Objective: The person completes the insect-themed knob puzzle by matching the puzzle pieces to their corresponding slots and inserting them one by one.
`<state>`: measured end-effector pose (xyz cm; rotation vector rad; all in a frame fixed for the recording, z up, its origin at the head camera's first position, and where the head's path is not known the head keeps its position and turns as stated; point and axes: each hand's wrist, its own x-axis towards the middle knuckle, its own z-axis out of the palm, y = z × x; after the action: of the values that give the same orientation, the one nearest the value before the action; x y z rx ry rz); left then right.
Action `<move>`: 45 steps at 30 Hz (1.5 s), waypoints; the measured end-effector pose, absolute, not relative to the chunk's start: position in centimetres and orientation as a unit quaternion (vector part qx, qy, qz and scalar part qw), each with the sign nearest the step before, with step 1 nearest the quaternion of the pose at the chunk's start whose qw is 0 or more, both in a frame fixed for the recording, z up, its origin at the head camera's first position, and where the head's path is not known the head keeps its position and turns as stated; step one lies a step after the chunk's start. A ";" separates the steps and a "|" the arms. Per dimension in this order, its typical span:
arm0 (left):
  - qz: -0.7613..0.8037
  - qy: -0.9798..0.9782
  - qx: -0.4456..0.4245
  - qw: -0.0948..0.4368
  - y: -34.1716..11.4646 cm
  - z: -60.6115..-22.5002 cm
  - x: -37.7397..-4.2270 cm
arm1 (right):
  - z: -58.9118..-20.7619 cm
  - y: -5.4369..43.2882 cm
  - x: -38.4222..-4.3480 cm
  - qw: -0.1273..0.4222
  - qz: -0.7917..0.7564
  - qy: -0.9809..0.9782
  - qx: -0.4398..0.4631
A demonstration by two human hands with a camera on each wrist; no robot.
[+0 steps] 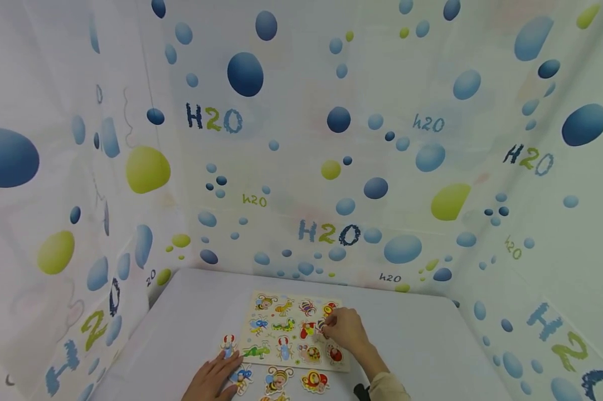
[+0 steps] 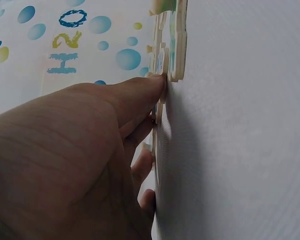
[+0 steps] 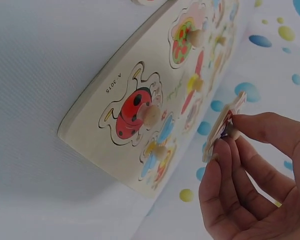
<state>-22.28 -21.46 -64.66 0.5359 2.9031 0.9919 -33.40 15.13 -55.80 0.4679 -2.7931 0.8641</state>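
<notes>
A wooden knob puzzle board (image 1: 268, 361) with insect pictures lies on the table. My right hand (image 1: 349, 332) pinches the knob of a small insect piece (image 3: 221, 129) over the board's right side; the right wrist view shows this piece raised off the board and tilted. A red ladybug piece (image 3: 132, 117) with a wooden knob sits in the board nearby. My left hand (image 1: 213, 377) rests on the table at the board's lower left corner, fingers extended, touching a blue winged-insect piece (image 1: 242, 380). Just beyond its fingertips lies a red-and-blue beetle piece (image 1: 228, 346).
Along the board's near side lie a bee piece (image 1: 278, 380), a red-and-yellow bug piece (image 1: 315, 381) and a yellow piece (image 1: 275, 397) cut off by the frame. A black object (image 1: 361, 391) shows by the right wrist. Patterned curtains (image 1: 291, 167) surround the white table (image 1: 407, 334).
</notes>
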 end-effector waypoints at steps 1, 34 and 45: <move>0.319 0.932 0.172 0.015 -21.5 -64.7 -22.3 | -55.9 15.1 -33.5 0.093 0.286 -0.940 0.159; 0.323 0.933 0.157 0.019 -21.3 -64.3 -22.1 | -55.9 12.3 -37.8 0.119 0.248 -0.945 0.177; 0.320 0.933 0.166 0.005 -21.4 -64.6 -22.0 | -56.0 11.6 -38.8 0.105 0.243 -0.949 0.169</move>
<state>-22.05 -21.42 -64.57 0.5204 2.9213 1.0027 -38.82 11.62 -56.00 0.4969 -2.7978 0.7156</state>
